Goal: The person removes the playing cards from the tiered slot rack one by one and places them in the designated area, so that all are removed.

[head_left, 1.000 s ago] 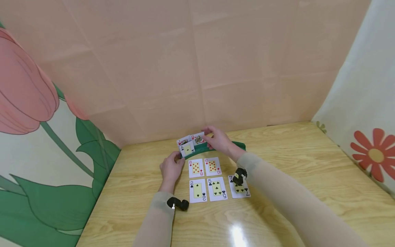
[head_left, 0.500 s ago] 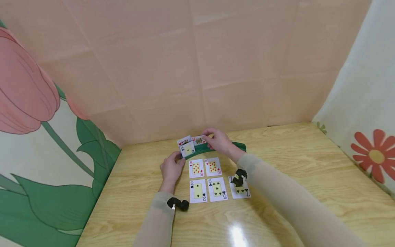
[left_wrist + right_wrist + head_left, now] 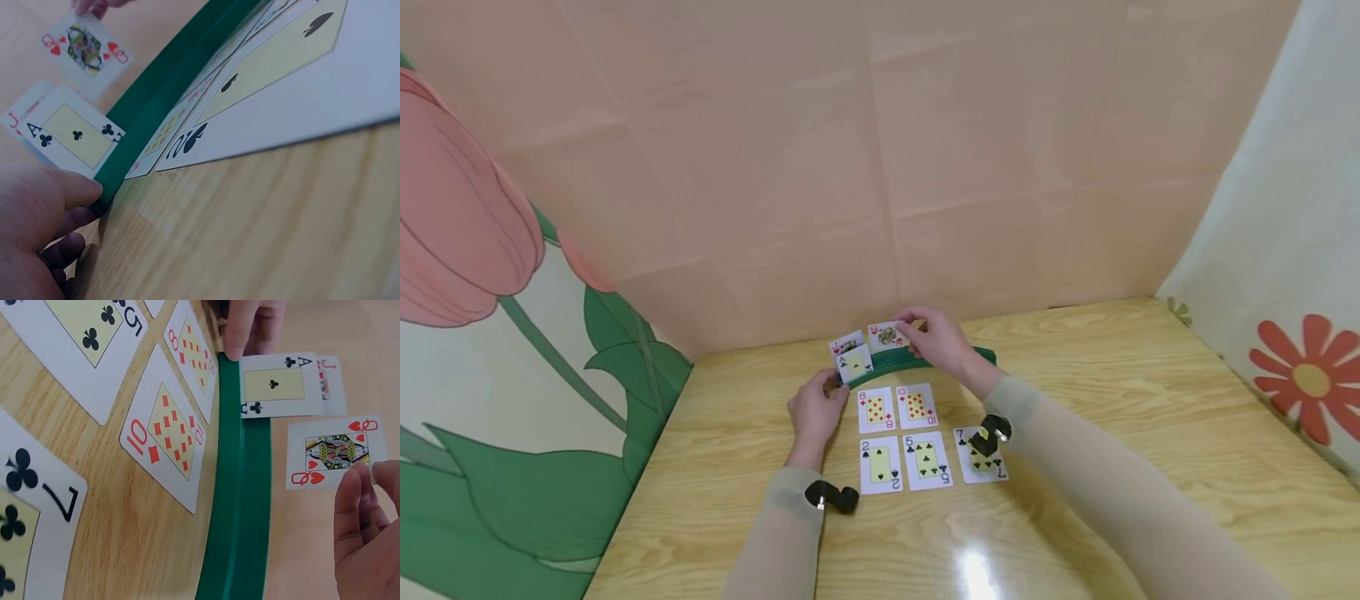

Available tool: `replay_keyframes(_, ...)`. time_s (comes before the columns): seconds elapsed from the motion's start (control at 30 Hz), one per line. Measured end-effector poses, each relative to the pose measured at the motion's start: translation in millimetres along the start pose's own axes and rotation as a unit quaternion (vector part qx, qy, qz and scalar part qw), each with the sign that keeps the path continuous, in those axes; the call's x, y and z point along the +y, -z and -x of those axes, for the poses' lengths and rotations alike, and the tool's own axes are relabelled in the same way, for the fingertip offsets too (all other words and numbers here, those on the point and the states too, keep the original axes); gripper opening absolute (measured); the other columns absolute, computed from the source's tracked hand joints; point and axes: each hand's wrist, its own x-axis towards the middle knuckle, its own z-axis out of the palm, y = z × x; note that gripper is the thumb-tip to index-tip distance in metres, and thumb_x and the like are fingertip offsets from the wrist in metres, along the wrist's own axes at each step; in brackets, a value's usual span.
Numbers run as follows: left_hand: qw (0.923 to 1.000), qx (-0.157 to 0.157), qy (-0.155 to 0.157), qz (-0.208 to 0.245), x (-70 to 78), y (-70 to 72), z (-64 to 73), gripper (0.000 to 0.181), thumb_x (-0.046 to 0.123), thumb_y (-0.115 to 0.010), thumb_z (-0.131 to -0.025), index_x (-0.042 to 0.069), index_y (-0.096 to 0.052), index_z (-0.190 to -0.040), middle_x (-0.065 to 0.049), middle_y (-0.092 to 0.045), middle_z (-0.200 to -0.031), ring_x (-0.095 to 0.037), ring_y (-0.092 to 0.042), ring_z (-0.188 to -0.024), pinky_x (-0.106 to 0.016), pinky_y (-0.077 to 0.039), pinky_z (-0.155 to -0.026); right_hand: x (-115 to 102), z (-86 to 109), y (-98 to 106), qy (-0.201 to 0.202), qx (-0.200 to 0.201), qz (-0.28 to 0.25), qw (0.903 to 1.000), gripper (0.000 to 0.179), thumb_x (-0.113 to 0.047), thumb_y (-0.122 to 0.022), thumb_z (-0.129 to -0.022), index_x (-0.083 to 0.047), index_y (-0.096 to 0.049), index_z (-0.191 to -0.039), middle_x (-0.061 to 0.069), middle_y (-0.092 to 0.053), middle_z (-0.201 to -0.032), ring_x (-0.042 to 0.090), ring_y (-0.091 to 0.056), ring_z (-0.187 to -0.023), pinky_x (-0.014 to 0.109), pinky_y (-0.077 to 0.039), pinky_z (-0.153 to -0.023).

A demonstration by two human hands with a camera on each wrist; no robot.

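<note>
My right hand (image 3: 938, 340) pinches the queen of hearts (image 3: 325, 450) between thumb and fingers. In the right wrist view the card hovers just behind the green curved card holder (image 3: 240, 506), a small gap between them. My left hand (image 3: 815, 412) grips the holder's left end, thumb on top, as the left wrist view shows. Near that hand the ace of clubs (image 3: 76, 134) stands in the holder. Behind the ace, the jack of hearts (image 3: 331, 384) is partly covered.
Face up before the holder lie the eight of diamonds (image 3: 876, 410) and ten of diamonds (image 3: 916, 406). Nearer me are the two of spades (image 3: 881, 464), five of clubs (image 3: 928, 460) and seven of clubs (image 3: 981, 458). A pinkish cloth (image 3: 1000, 167) hangs behind the table.
The right hand dipped a little with the queen of hearts, then moved it slightly right and up, opening a gap beside the jack. My left hand stays at the holder's end.
</note>
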Motion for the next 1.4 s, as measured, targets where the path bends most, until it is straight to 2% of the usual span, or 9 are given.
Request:
replay_keyframes(0.07, 1.0, -0.002, 0.003, 0.001, 0.0, 1.1, 0.1, 0.034, 0.024, -0.079, -0.105, 0.015, -0.075, -0.137, -0.003, -0.079, -0.126, -0.029, -0.065, -0.108, -0.057, -0.03, -0.114, -1.6, 2.1, 2.5, 0.003, 0.004, -0.003, 1.0, 0.022, -0.025, -0.062, -0.116, -0.016, -0.072, -0.133, 0.028, -0.07, -0.102, 0.042, -0.068, -0.081, 0.041, -0.056, -0.067)
replay_keyframes(0.2, 1.0, -0.002, 0.004, 0.001, -1.2, 2.1, 0.3, 0.033, 0.024, -0.079, -0.105, 0.015, -0.076, -0.137, -0.003, -0.079, -0.125, -0.03, -0.066, -0.111, -0.058, -0.03, -0.115, -2.3, 7.0, 8.5, 0.003, 0.012, -0.001, 0.9999, 0.022, -0.026, -0.063, -0.115, -0.016, -0.073, -0.133, 0.028, -0.07, -0.104, 0.027, -0.065, -0.075, 0.045, -0.057, -0.068)
replay_keyframes(0.27, 1.0, 0.002, 0.0, 0.0, -1.9, 2.0, 0.6, 0.033, 0.024, -0.079, -0.104, 0.015, -0.076, -0.135, -0.003, -0.079, -0.124, -0.03, -0.066, -0.111, -0.059, -0.031, -0.113, -1.9, 9.7, 11.7, 0.002, 0.015, 0.005, 0.9999, 0.023, -0.026, -0.063, -0.115, -0.017, -0.073, -0.134, 0.026, -0.07, -0.103, 0.025, -0.064, -0.074, 0.039, -0.055, -0.065)
replay_keyframes(0.53, 1.0, 0.005, -0.001, 0.0, -5.5, 2.1, -1.5, 0.032, 0.024, -0.079, -0.104, 0.015, -0.076, -0.135, -0.003, -0.079, -0.123, -0.03, -0.066, -0.108, -0.058, -0.031, -0.112, -0.6, 19.3, 20.9, 0.017, 0.022, 0.012, 0.9995, 0.025, -0.023, -0.065, -0.114, -0.012, -0.073, -0.135, 0.021, -0.07, -0.107, 0.026, -0.063, -0.073, 0.031, -0.052, -0.06)
replay_keyframes(0.87, 1.0, 0.0, 0.005, 0.0, -5.6, 1.1, -2.9, 0.033, 0.025, -0.079, -0.105, 0.015, -0.076, -0.137, -0.002, -0.079, -0.124, -0.029, -0.065, -0.108, -0.056, -0.031, -0.112, 4.1, 34.0, 29.9, 0.019, 0.018, 0.038, 0.9989, 0.026, -0.021, -0.066, -0.113, -0.011, -0.073, -0.136, 0.01, -0.071, -0.107, 0.025, -0.063, -0.073, 0.032, -0.053, -0.063)
replay_keyframes(1.13, 1.0, 0.001, 0.006, -0.001, -3.9, 1.0, -1.7, 0.034, 0.024, -0.079, -0.104, 0.015, -0.075, -0.137, -0.003, -0.079, -0.125, -0.03, -0.066, -0.11, -0.056, -0.031, -0.112, 9.6, 44.9, 39.2, 0.01, 0.007, 0.054, 0.9984, 0.026, -0.021, -0.066, -0.114, -0.011, -0.073, -0.136, 0.014, -0.07, -0.107, 0.026, -0.062, -0.073, 0.033, -0.052, -0.062)
replay_keyframes(1.4, 1.0, -0.003, 0.007, -0.004, -3.0, 1.3, -2.9, 0.034, 0.025, -0.08, -0.104, 0.016, -0.075, -0.137, -0.003, -0.079, -0.126, -0.031, -0.066, -0.116, -0.055, -0.031, -0.112, 19.8, 57.3, 50.8, -0.006, -0.008, 0.068, 0.9977, 0.024, -0.021, -0.065, -0.114, -0.012, -0.073, -0.134, 0.01, -0.068, -0.093, 0.026, -0.061, -0.071, 0.033, -0.051, -0.06)
